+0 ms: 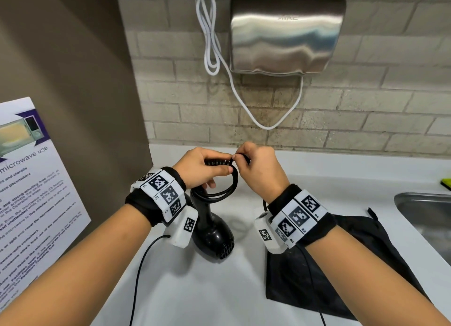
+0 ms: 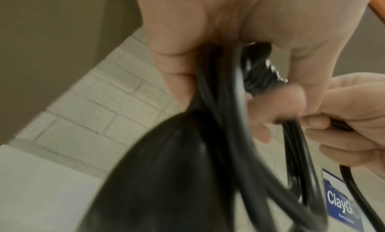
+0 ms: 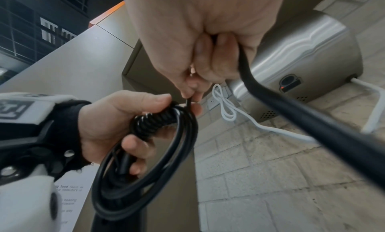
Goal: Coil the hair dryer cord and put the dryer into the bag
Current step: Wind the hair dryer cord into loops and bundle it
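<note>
Above a white counter (image 1: 170, 289), the left hand (image 1: 203, 167) clamps the coiled cord (image 1: 225, 190) at its tight wrapping; the hair dryer (image 1: 212, 233) hangs below. The right hand (image 1: 258, 169) pinches the springy tail — likely to slip unless held close. The limp bag (image 1: 341, 264) lies flat at right.

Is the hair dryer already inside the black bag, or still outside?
Outside. The hair dryer stands on the counter; the bag lies flat beside it.
</note>
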Demonstrator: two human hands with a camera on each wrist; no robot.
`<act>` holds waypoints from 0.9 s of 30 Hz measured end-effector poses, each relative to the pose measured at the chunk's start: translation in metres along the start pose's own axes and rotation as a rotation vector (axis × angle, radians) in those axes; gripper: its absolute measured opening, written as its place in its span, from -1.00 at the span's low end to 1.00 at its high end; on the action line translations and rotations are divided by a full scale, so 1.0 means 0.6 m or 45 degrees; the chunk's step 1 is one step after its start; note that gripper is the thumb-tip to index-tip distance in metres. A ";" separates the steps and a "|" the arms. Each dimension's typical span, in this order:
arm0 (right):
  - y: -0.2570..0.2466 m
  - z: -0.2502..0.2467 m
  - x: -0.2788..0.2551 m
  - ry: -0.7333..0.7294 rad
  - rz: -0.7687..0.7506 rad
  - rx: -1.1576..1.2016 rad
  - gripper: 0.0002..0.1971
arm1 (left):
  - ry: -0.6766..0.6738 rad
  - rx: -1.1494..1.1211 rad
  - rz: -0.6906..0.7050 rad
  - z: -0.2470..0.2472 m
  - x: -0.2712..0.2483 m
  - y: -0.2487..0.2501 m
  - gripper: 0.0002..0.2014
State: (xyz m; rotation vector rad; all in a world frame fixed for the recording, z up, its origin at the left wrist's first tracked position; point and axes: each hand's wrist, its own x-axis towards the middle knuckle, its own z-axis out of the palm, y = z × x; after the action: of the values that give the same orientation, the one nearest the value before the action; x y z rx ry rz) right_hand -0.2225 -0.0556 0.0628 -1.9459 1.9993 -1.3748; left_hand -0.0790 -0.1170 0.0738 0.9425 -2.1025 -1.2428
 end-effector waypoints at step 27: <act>0.009 0.065 -0.065 -0.143 -0.003 0.019 -0.79 | 0.241 -0.277 -0.141 -0.003 0.020 -0.005 -0.87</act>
State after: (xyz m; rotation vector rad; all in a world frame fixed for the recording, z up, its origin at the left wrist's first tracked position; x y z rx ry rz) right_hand -0.1960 -0.0460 0.0150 -1.9721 1.9326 -1.2472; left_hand -0.0847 -0.1284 0.0730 1.0446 -1.7509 -1.3495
